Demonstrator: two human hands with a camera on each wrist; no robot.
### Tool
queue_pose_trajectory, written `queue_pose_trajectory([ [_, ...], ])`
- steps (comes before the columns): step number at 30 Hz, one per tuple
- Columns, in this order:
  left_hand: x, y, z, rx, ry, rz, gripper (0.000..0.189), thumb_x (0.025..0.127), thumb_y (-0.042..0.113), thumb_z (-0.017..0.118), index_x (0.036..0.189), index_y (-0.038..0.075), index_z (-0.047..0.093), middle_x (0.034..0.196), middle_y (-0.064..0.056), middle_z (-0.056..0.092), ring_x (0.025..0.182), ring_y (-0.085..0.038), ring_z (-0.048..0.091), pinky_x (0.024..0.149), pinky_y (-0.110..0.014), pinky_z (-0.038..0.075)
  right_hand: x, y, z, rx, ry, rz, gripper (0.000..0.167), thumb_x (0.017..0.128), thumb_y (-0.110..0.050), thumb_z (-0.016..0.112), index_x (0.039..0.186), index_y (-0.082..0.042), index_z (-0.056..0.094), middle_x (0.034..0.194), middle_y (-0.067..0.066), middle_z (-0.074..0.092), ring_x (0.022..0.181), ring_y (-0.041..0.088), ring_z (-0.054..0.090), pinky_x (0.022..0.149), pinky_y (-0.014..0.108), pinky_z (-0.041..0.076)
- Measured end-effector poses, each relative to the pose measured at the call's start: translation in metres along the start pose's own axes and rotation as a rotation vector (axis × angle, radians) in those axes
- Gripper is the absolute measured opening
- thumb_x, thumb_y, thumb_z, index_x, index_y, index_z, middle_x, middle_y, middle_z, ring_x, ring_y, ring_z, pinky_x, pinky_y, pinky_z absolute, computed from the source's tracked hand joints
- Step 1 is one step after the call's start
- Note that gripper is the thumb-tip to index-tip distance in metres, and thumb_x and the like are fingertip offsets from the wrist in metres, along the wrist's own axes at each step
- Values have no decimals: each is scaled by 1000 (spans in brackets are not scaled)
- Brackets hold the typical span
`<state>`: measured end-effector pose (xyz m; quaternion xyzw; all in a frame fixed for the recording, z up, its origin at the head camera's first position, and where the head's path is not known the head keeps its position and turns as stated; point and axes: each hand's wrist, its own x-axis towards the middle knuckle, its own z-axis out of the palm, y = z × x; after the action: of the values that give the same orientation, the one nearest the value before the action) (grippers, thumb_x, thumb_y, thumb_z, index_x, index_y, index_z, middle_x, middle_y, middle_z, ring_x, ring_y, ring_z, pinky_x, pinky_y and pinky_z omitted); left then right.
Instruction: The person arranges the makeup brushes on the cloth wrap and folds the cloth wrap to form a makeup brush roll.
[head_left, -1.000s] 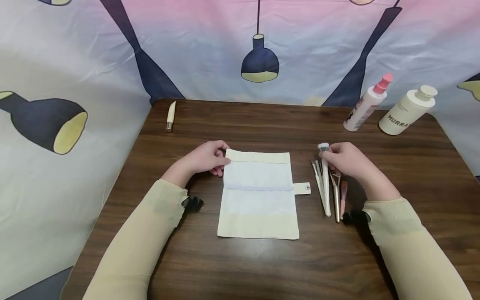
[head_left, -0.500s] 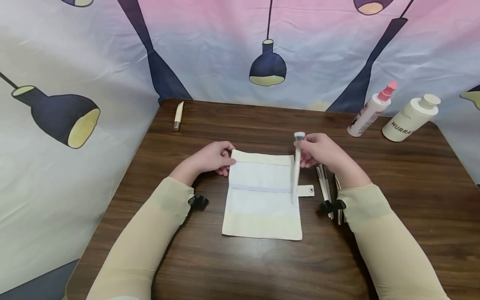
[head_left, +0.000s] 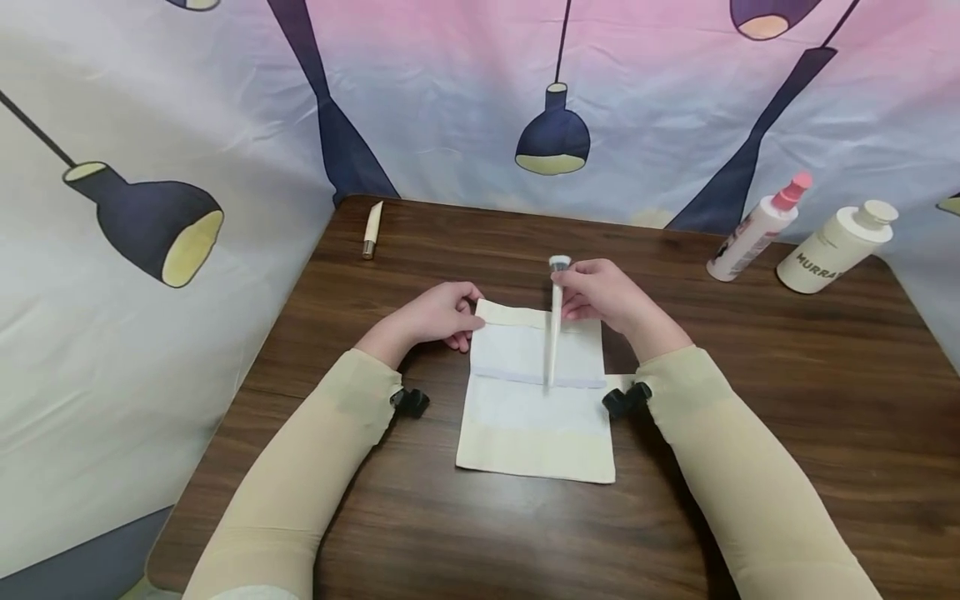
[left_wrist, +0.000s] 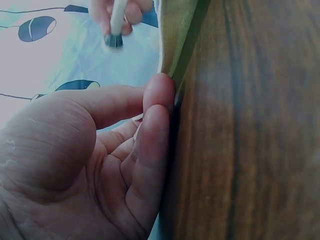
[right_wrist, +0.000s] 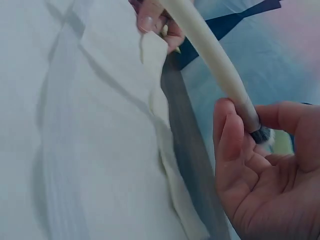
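A cream cloth brush roll (head_left: 534,446) lies unfolded on the table, with a pale elastic band (head_left: 501,376) across its middle. My left hand (head_left: 448,317) pinches its upper left corner between thumb and fingers. In my right hand (head_left: 597,293) is a white-handled makeup brush (head_left: 555,335), held near its bristle end. The brush hangs over the roll with bristles toward the back wall and its handle tip by the band. From the right wrist view, thumb and fingers grip the brush (right_wrist: 212,52) just below the bristles. The roll's side strap is partly hidden by the right wrist camera.
A pink-capped spray bottle (head_left: 752,238) and a cream bottle (head_left: 832,250) stand at the back right of the wooden table (head_left: 450,533). A small cream tube (head_left: 372,229) lies at the back left. A printed curtain (head_left: 450,108) hangs behind.
My right hand has lifted the makeup brush from the group of brushes and carried it left over the roll. The right forearm now covers the other brushes. My left hand keeps its corner.
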<state>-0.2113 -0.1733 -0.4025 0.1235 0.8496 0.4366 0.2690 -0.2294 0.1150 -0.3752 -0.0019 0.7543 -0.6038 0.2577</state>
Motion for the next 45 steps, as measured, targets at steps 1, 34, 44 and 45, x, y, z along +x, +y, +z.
queue_pose_trajectory([
  [1, 1, -1, 0, -1, -3, -2, 40, 100, 16, 67, 135, 4, 52, 79, -12, 67, 66, -21, 73, 63, -32, 62, 3, 0, 3, 8, -4, 10, 29, 104, -24, 62, 114, 3, 58, 78, 5, 64, 66, 16, 68, 67, 27, 62],
  [34, 5, 4, -1, -21, -20, 3, 19, 101, 16, 65, 113, 4, 56, 79, -13, 67, 65, -23, 73, 62, -34, 63, 39, 0, 55, 230, -56, 61, 19, 102, -12, 65, 111, 3, 59, 90, 14, 68, 76, 20, 71, 78, 34, 65],
  [44, 6, 2, -2, -24, -14, -14, 15, 103, 16, 62, 106, 3, 55, 78, -13, 66, 66, -24, 74, 62, -35, 63, 23, -4, 65, 75, -96, 64, 22, 101, -14, 65, 110, 5, 60, 82, 11, 71, 69, 18, 72, 71, 31, 65],
  [45, 6, 1, -2, -26, -13, -14, 15, 103, 16, 63, 106, 4, 55, 78, -13, 66, 66, -24, 74, 62, -35, 63, 22, -3, 67, 66, -99, 68, 21, 101, -14, 65, 110, 5, 61, 81, 11, 71, 68, 18, 73, 70, 31, 65],
])
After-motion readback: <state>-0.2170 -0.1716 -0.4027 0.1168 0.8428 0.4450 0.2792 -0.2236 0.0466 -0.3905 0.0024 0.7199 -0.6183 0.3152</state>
